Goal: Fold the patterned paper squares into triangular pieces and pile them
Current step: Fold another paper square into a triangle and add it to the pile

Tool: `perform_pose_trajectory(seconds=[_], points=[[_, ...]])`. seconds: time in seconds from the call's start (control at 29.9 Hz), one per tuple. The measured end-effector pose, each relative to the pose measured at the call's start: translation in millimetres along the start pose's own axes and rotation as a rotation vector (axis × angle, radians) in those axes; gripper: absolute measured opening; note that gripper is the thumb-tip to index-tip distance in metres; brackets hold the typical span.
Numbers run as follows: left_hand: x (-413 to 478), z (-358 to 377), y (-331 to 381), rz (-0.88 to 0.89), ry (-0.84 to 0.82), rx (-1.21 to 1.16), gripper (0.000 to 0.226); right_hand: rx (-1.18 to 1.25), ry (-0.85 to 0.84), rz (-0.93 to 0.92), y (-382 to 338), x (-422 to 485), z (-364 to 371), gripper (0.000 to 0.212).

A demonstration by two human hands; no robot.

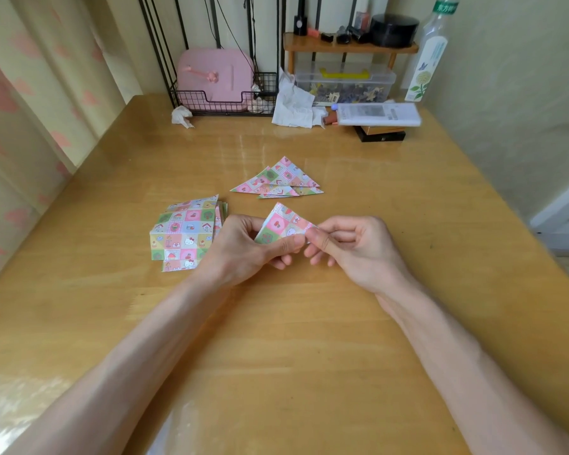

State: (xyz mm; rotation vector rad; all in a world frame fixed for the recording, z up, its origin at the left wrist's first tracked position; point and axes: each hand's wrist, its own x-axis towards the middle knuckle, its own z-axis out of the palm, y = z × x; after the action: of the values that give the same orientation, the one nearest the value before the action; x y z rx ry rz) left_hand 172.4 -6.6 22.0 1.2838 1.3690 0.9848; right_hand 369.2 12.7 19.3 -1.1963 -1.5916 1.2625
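- The left hand (240,247) and the right hand (352,247) hold one folded paper piece (281,224) between them, just above the table (276,339), near its middle.
- The left grip is clamped on the piece's lower left part, with the thumb pressed across its near face and the fingers curled behind.
- The right grip is clamped on the piece's right corner, pinched between thumb and forefinger.
- The piece stands tilted, with its point toward the far side.
- A stack of paper squares (184,234) lies flat on the table, just left of the left hand.
- A pile of triangles (280,180) lies farther back, apart from both hands.
- Along the far edge stand a wire basket (224,100), a clear box (345,82) and a bottle (429,57).
- A crumpled tissue (182,115) lies left of the basket.
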Motion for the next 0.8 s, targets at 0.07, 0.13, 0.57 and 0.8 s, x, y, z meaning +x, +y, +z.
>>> perform_pose_trajectory(seconds=[0.07, 0.13, 0.57, 0.8], points=[[-0.2, 0.5, 1.2, -0.011, -0.005, -0.049, 0.019, 0.013, 0.044, 0.011, 0.0, 0.8, -1.8, 0.017], [0.9, -0.8, 1.6, -0.009, 0.008, -0.067, 0.019, 0.028, 0.056, 0.014, -1.5, 0.7, -4.6, 0.017], [2.7, -4.6, -0.8, 0.003, 0.037, -0.117, 0.018, 0.090, 0.088, 0.058, -5.3, 0.9, -13.8, 0.016], [2.3, -4.3, -0.6, -0.019, -0.001, -0.112, 0.019, 0.128, 0.081, 0.074, -4.4, -0.5, -7.0, 0.016]])
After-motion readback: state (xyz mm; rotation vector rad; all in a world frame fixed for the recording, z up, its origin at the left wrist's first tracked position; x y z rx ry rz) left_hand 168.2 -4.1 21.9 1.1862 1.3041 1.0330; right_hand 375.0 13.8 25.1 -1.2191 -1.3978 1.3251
